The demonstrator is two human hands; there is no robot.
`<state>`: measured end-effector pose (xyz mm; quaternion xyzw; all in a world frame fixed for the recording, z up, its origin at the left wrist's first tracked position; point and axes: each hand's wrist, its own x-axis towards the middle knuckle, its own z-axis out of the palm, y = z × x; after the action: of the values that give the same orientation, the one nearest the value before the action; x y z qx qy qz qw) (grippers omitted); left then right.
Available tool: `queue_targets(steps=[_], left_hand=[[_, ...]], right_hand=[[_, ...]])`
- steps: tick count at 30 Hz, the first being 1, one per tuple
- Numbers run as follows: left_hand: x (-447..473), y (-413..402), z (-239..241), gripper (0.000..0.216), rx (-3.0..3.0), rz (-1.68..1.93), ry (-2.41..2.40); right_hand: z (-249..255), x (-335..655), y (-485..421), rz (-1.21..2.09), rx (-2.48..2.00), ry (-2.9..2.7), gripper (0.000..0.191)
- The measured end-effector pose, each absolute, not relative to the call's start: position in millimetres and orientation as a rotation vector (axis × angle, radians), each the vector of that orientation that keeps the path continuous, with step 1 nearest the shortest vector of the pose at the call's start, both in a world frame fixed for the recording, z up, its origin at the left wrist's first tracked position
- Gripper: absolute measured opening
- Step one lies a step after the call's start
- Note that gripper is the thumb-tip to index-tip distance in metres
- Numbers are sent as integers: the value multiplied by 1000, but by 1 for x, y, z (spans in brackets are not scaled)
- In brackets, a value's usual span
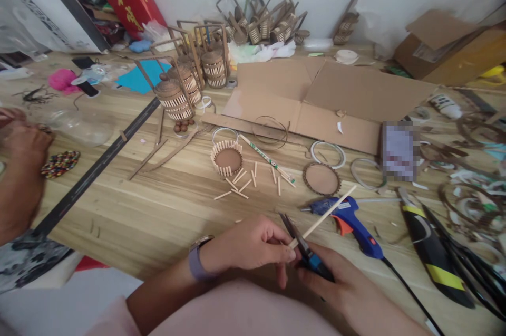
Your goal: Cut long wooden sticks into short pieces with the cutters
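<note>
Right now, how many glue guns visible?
1. Blue glue gun on the table, beyond the stick in the left hand and cutters in the right hand; clutter may hide others.

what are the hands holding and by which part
The left hand pinches a thin wooden stick at its near end. The right hand grips small cutters by the handles, blades against the stick.

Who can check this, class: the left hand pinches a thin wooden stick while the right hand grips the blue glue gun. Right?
Wrong in one respect: the right hand grips blue-handled cutters, not the glue gun, which lies on the table beyond the hands. The left hand does pinch the thin wooden stick. The head view shows this.
</note>
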<state>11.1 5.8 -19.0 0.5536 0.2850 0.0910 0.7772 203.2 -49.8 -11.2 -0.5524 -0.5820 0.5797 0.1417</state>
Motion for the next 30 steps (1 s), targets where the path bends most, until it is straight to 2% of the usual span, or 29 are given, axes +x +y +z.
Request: queue_targets(steps=[7, 19, 25, 30], left_hand=[[13, 8, -21, 54, 1088, 222, 555], [11, 9, -22, 48, 1063, 237, 521], [11, 6, -22, 40, 1151, 238, 559], [12, 5, -14, 31, 1220, 206, 627]], right_hand=[[-5, 208, -51, 1845, -1598, -1491, 31], [0, 202, -49, 1927, -1568, -1394, 25], [-5, 201, -49, 1812, -1575, -1517, 11], [-13, 202, -51, 1695, -1577, -1647, 9]])
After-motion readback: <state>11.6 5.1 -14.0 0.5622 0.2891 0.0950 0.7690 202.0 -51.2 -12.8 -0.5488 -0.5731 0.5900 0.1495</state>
